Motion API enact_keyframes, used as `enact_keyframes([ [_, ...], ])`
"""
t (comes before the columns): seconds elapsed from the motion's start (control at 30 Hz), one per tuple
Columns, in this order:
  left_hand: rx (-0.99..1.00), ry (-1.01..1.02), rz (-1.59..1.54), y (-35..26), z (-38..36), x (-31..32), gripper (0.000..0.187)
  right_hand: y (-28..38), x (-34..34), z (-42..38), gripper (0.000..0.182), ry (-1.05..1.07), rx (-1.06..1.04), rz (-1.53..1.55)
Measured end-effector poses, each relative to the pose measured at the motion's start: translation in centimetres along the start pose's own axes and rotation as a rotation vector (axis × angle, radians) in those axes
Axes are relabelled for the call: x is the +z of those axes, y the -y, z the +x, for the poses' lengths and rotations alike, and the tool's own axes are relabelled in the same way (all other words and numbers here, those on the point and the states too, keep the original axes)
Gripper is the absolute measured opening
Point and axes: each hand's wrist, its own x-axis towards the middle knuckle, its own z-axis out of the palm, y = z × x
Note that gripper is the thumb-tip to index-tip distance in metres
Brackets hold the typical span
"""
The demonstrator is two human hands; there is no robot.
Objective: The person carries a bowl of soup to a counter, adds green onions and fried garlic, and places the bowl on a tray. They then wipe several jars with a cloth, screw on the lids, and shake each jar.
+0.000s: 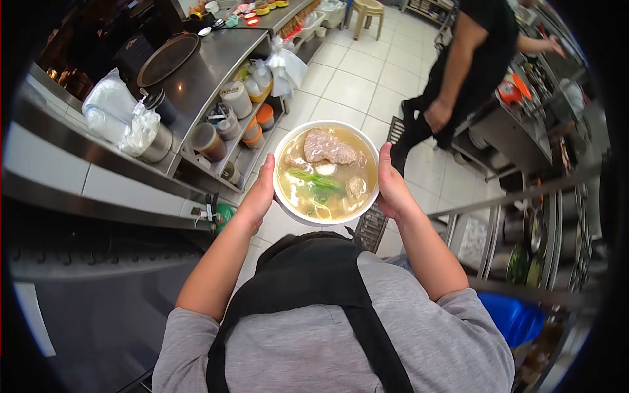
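Observation:
A white bowl point(326, 124) full of cloudy broth is held level in front of my chest. In the broth float a slab of meat point(327, 147), chopped green onion point(318, 181), a pale ball point(356, 187) and some noodles point(320, 208). My left hand point(261, 190) presses against the bowl's left side, thumb up along the rim. On the opposite side my right hand point(392, 187) supports it the same way. The fingers under the bowl are mostly hidden.
A steel counter point(216, 69) with shelves of tubs stands at the left. On the right, a person in black point(458, 72) stands by another counter. A metal rack point(491, 236) is nearer on the right; a floor grate point(371, 228) lies below the bowl.

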Motion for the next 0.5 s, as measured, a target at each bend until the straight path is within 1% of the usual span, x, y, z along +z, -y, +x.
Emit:
enact_keyframes([
  [0.03, 0.005, -0.031, -0.002, -1.1, 1.7, -0.8, 0.089, 1.3, 0.1, 2.7, 0.099, 0.007, 0.013, -0.021],
  [0.07, 0.060, -0.084, -0.040, -1.6, 4.0, -1.6, 0.089, 2.7, 0.6, 5.1, 0.098, 0.009, 0.024, -0.036],
  [0.23, 0.104, -0.105, -0.018, -5.6, 15.7, -7.2, 0.090, 8.0, 1.8, 17.4, 0.098, 0.057, 0.024, -0.026],
  [0.3, 0.112, -0.114, 0.008, -8.1, 20.3, -9.4, 0.090, 10.5, 2.7, 21.8, 0.098, 0.037, -0.037, 0.034],
  [0.33, 0.160, -0.160, 0.048, -8.9, 22.7, -10.4, 0.087, 10.6, 2.3, 25.0, 0.097, 0.044, -0.026, 0.050],
  [0.37, 0.162, -0.158, 0.045, -10.2, 25.0, -11.3, 0.087, 11.6, 2.2, 27.7, 0.097, 0.042, -0.027, 0.047],
  [0.43, 0.174, -0.090, -0.021, -12.7, 28.6, -12.9, 0.083, 13.3, 2.3, 32.1, 0.096, 0.029, -0.001, 0.018],
  [0.47, 0.124, -0.083, -0.056, -14.0, 30.3, -13.5, 0.080, 14.2, 2.2, 34.3, 0.096, 0.027, 0.007, 0.021],
  [0.5, 0.121, -0.082, -0.056, -15.0, 32.6, -14.4, 0.080, 15.3, 2.0, 36.7, 0.095, 0.042, 0.018, 0.015],
])
